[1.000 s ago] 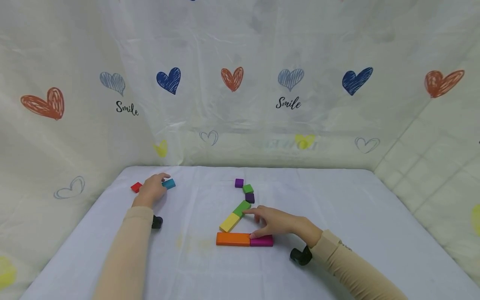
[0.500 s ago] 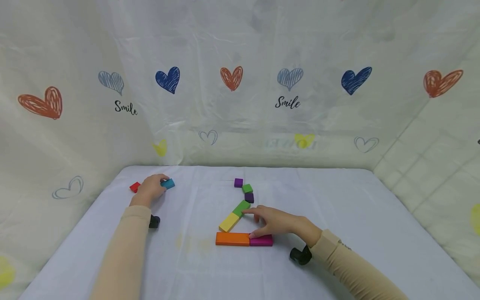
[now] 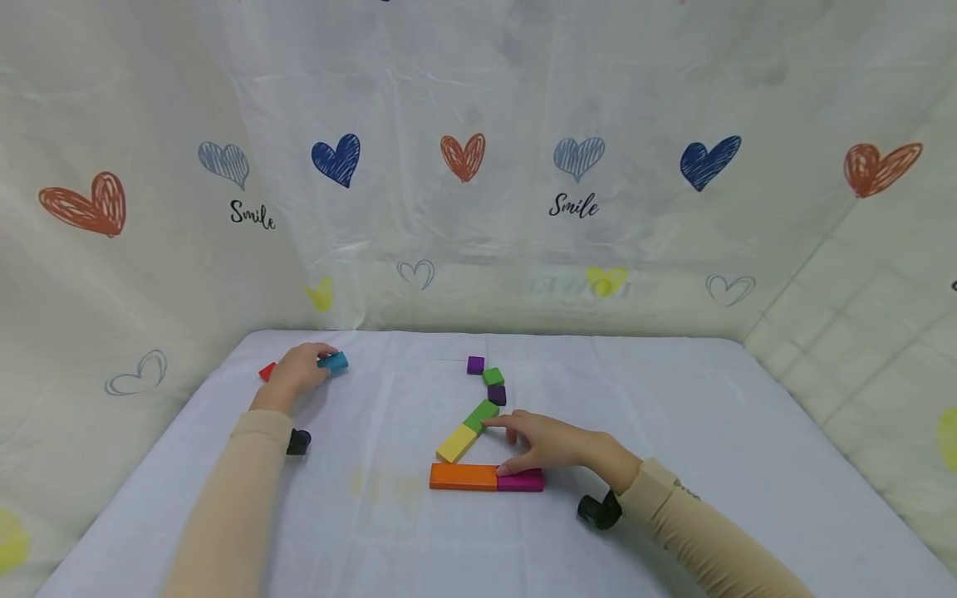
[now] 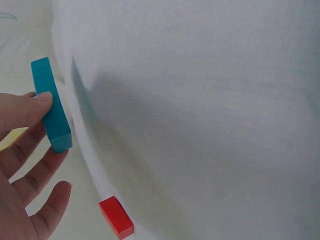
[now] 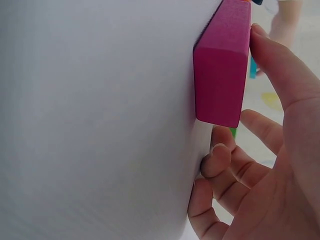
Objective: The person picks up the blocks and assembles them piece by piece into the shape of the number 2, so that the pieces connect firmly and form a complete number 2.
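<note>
My left hand (image 3: 298, 373) pinches a blue block (image 4: 53, 111) between thumb and fingers, and in the left wrist view the block hangs off the cloth. A small red block (image 4: 116, 218) lies close by. My right hand (image 3: 555, 443) rests over the arranged blocks: its thumb touches the magenta block (image 3: 527, 480) near the orange block (image 3: 463, 477), and its index fingertip touches the green block (image 3: 481, 414). The yellow block (image 3: 456, 444) adjoins that green one. In the right wrist view the other fingers lie loosely curled on the cloth beside the magenta block (image 5: 221, 85).
Beyond the long green block stand a dark purple cube (image 3: 497, 395), a green cube (image 3: 493, 376) and a purple cube (image 3: 475, 365). White cloth covers the table (image 3: 658, 399). Behind it hangs a curtain (image 3: 508, 232) with printed hearts.
The left hand has closed on the blue block and raised it slightly, drifting a little left with the forearm. The right hand and the arranged blocks have stayed where they were.
</note>
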{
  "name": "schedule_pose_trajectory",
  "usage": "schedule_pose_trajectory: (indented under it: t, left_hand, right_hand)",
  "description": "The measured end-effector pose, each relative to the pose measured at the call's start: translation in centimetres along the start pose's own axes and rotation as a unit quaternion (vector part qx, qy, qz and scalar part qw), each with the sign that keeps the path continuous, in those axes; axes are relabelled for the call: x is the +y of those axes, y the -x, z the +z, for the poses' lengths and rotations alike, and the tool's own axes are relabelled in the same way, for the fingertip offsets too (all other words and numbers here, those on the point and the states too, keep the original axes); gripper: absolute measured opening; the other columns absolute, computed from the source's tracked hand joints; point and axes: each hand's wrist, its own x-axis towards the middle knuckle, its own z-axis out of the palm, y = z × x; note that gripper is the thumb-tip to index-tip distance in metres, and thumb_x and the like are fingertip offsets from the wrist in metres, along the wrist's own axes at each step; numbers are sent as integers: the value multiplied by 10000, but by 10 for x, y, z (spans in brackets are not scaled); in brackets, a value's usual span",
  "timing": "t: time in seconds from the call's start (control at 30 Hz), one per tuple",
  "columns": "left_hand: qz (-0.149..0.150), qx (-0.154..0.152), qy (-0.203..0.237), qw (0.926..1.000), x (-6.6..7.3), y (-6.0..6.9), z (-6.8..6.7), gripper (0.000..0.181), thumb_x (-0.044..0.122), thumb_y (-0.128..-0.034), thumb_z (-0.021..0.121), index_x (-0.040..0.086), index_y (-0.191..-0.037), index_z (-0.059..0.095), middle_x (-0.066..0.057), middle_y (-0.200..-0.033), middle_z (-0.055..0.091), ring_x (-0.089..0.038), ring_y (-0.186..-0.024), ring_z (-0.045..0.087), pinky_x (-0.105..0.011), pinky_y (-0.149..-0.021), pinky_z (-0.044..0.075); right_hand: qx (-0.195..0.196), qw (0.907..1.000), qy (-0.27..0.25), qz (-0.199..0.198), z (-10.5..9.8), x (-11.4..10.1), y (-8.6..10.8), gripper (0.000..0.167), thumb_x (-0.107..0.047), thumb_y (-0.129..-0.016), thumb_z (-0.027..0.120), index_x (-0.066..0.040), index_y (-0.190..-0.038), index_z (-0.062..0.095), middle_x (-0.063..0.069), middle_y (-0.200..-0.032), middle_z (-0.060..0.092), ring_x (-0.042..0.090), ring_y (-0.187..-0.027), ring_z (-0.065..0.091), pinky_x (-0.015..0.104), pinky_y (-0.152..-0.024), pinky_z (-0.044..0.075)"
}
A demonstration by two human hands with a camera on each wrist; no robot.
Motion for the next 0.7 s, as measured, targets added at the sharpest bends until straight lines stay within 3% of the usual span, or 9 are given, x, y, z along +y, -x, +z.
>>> schedule_pose_trajectory:
  t: [0.3, 0.7]
  left_hand:
    - [167, 96, -172, 9997, 2, 4, -3, 463, 26, -960, 553, -41, -1419, 549, -324, -1417, 509, -490, -1310, 455, -618, -1098, 358]
    - [366, 304, -283, 9985, 13, -2, 5, 437, 75, -1008, 566, -6, -1437, 550, -309, -1439, 495, -478, -1272, 482, -658, -1023, 416]
  right_hand:
    - [-10, 10000, -15, -11, 0, -1, 0, 740, -382, -892, 803, -177, -1526, 479, -43, -1082, 550, 165, -944, 514, 322, -789, 485]
    - [26, 10000, -1, -4, 1, 0, -1, 736, -382, -892, 805, -181, -1523, 483, -43, -1082, 548, 163, -933, 512, 320, -787, 482]
